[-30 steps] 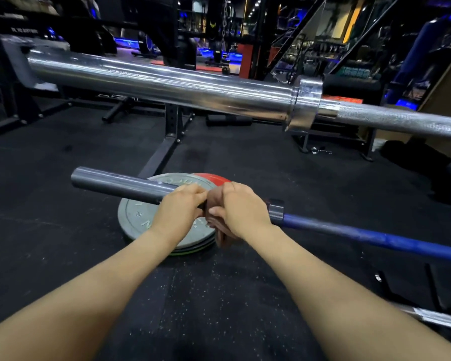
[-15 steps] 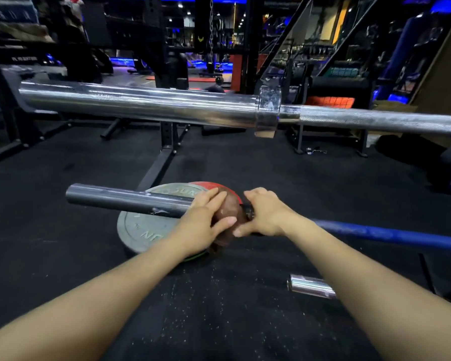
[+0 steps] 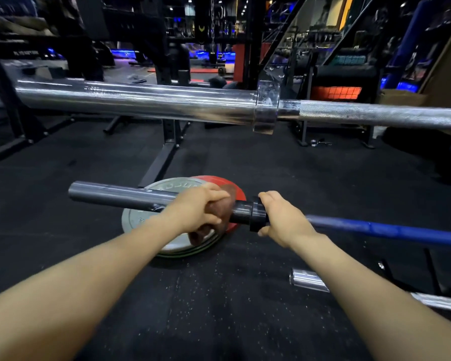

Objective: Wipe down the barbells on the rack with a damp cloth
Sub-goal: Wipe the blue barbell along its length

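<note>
A barbell with a dark grey sleeve (image 3: 120, 195) and a blue shaft (image 3: 391, 230) lies across the middle of the view. My left hand (image 3: 201, 212) grips a brown cloth (image 3: 220, 212) wrapped round the sleeve, close to the collar (image 3: 258, 213). My right hand (image 3: 284, 220) holds the bar just right of the collar, fingers curled over it. Above and farther away, a chrome barbell (image 3: 141, 100) spans the whole view with its collar (image 3: 266, 108) right of centre. A third chrome sleeve end (image 3: 307, 280) shows low at the right.
Grey and red weight plates (image 3: 172, 188) lie stacked on the black rubber floor (image 3: 219, 308) beneath the dark sleeve. A black rack upright (image 3: 169, 142) stands behind them. Benches, frames and other gym equipment fill the background.
My hands have come apart: the left with the cloth slid left along the sleeve, exposing the collar, and the right shifted right onto the bar beside the collar.
</note>
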`<state>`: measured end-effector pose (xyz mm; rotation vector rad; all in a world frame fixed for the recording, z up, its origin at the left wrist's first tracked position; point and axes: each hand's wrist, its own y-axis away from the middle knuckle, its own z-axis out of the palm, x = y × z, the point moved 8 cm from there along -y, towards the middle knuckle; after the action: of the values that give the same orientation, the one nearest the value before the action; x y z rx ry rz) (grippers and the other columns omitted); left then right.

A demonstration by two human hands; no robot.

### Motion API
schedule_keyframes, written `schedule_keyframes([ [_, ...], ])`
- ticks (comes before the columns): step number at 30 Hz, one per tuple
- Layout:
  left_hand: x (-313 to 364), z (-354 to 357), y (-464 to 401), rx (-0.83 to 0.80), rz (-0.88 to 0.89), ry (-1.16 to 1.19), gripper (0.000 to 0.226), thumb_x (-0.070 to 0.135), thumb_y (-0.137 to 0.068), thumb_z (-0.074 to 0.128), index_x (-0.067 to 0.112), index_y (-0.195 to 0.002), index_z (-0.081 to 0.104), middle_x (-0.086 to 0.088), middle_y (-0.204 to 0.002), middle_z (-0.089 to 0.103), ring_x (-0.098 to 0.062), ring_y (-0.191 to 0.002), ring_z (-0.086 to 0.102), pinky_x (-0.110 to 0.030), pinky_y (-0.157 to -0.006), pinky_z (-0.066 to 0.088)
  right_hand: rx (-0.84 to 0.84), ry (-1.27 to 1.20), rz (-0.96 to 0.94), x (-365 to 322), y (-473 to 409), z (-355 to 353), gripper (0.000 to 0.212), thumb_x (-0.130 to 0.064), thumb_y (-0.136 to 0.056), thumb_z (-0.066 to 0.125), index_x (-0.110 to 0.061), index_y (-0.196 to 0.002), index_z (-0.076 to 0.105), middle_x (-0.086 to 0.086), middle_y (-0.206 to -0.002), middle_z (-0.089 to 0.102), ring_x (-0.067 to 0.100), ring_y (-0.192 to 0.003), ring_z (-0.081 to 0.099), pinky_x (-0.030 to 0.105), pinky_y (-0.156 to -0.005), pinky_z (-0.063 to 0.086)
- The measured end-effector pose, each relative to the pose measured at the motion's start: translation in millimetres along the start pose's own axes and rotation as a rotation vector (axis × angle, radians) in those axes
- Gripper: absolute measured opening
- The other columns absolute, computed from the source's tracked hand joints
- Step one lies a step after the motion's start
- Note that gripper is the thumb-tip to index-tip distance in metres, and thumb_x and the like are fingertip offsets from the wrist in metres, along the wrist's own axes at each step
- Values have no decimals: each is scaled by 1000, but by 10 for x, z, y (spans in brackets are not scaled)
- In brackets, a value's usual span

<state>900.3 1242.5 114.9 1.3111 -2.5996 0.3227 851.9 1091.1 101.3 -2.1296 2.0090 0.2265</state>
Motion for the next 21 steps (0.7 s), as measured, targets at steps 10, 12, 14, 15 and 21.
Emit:
schedule_keyframes([
  [10, 222, 30, -49, -64, -49, -99, 76, 37, -77, 73, 21, -143, 39, 2, -151, 34, -22, -135, 36, -29, -107, 31, -25, -43, 16, 11, 21, 22, 79, -14, -81, 72, -12, -144, 26, 3, -144, 29, 27, -124, 44, 36, -97, 42],
  [12, 482, 145, -198, -64, 0, -66, 75, 39, -76, 75, 17, -140, 42, -1, -144, 41, -23, -131, 40, -33, -105, 34, -41, -66, 20, 24, 27, 34, 85, -17, -81, 73, -13, -148, 20, 2, -148, 25, 25, -129, 39, 35, -99, 40],
  [14, 539, 176, -277, -62, -2, -82, 78, 38, -76, 75, 18, -142, 38, -1, -144, 41, -23, -131, 40, -34, -106, 34, -39, -83, 34, 30, 38, 23, 87, -23, -79, 74, -13, -147, 21, 2, -147, 26, 23, -129, 38, 35, -99, 41],
  [15, 506, 181, -274, -61, -5, -81, 80, 36, -76, 75, 19, -144, 36, 0, -147, 38, -22, -132, 38, -32, -108, 32, -30, -70, 38, 22, 47, 10, 85, -25, -79, 75, -13, -146, 23, 2, -146, 28, 23, -128, 39, 36, -98, 41],
  [21, -121, -43, 59, -38, -83, -86, 73, 22, -75, 78, 25, -139, 44, 9, -147, 37, -18, -131, 41, -22, -103, 29, 13, -3, 27, -37, 72, -23, 80, -26, -84, 70, -12, -147, 23, 2, -148, 27, 24, -129, 39, 37, -98, 43],
])
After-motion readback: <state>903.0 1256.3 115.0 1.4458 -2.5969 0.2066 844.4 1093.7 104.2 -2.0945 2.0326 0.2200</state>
